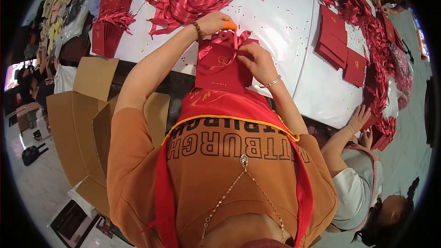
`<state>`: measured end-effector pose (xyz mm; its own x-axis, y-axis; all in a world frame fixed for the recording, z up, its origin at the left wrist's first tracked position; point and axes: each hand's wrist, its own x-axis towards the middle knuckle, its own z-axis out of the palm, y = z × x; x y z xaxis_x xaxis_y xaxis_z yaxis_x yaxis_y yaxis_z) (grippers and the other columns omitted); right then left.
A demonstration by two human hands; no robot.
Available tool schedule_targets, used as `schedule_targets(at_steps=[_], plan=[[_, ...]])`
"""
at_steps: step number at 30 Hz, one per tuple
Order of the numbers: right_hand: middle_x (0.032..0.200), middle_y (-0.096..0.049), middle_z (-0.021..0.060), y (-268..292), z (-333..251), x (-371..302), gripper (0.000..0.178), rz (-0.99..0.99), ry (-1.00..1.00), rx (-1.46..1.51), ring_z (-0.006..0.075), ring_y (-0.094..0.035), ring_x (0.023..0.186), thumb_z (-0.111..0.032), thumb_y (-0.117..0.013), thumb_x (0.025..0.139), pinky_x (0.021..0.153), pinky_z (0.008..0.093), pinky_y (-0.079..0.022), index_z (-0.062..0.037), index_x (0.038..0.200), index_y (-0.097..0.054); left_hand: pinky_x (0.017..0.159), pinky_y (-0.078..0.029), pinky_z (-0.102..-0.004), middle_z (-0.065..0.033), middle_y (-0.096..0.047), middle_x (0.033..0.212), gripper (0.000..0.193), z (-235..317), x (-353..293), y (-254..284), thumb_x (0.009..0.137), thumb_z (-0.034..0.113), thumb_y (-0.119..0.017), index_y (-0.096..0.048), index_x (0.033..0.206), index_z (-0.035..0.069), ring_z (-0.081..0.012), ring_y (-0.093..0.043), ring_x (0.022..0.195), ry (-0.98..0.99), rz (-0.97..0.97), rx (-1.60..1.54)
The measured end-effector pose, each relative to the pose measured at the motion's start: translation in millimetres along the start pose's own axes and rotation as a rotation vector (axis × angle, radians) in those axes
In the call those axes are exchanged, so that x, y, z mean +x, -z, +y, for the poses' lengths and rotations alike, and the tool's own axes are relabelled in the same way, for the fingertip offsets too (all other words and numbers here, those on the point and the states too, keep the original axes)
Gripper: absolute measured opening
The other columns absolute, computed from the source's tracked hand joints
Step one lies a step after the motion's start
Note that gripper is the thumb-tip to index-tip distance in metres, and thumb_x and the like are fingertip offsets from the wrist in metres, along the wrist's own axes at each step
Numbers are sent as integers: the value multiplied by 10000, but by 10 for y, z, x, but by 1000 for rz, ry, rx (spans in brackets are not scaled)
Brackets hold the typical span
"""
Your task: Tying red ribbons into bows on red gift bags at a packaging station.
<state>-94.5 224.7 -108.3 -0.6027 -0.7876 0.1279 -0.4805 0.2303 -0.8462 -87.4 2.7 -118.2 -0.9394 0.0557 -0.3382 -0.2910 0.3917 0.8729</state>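
Left hand (215, 24), right hand (259, 63): fingers pinched on ribbon (235, 41) of red bag (212, 72); likely threading; next calls for even pull

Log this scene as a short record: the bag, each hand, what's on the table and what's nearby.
Bag: red paper gift bag with a gold emblem
Left hand: orange finger cover; fingertips at the red ribbon above the bag
Right hand: fingers bent beside the ribbon; exact grip unclear
Table: white covering; ribbon pile beyond the left hand; red bag stacks at left and right
Left side: open cardboard box
Right side: co-worker's hand
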Motion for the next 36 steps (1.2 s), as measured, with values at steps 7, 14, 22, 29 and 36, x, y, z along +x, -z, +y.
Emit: schedule_targets(at_steps=[7, 14, 22, 29, 36], plan=[[986, -514, 90, -100, 139, -35, 197, 252, 163, -124, 256, -510, 886, -76, -660, 706, 672, 309, -449, -63, 895, -606, 574, -410, -199, -29, -574, 664, 172, 79, -124, -105, 803, 165, -538, -615, 823, 13, -90, -517, 593, 159, 53, -389], [894, -574, 113, -121, 108, -73, 258, 86, -135, 211, 229, -557, 748, -98, -655, 735, 647, 291, -447, -65, 975, -565, 439, -309, -199, 9, -489, 591, 116, 190, -94, -204, 808, 121, -543, -584, 747, 32, -62, -426, 490, 115, 154, -465], [948, -579, 78, 66, -56, -66, 385, -166, -194, 222, 114, -561, 806, -69, -634, 772, 700, 242, -458, -66, 1122, -472, 393, -238, -211, 26, -476, 580, 85, 358, 186, 138, 781, 45, -526, -604, 771, 12, -47, -327, 445, 3, 435, -693], [1203, -418, 85, 31, 183, -117, 619, 94, -89, 685, 192, -523, 1014, 23, -606, 774, 843, 295, -449, -68, 1302, -296, 619, -426, -169, 30, -583, 857, 221, 333, -73, 326, 885, 194, -490, -576, 1048, 72, -40, -533, 709, -63, 547, -522], [1102, -486, 75, 111, 124, 55, 514, 371, -227, 730, 163, -562, 919, -6, -624, 767, 761, 268, -487, -52, 1225, -395, 685, -443, -223, -34, -565, 923, 326, 172, -451, -229, 809, 88, -599, -493, 1099, -15, -77, -526, 824, -82, 152, -668]])
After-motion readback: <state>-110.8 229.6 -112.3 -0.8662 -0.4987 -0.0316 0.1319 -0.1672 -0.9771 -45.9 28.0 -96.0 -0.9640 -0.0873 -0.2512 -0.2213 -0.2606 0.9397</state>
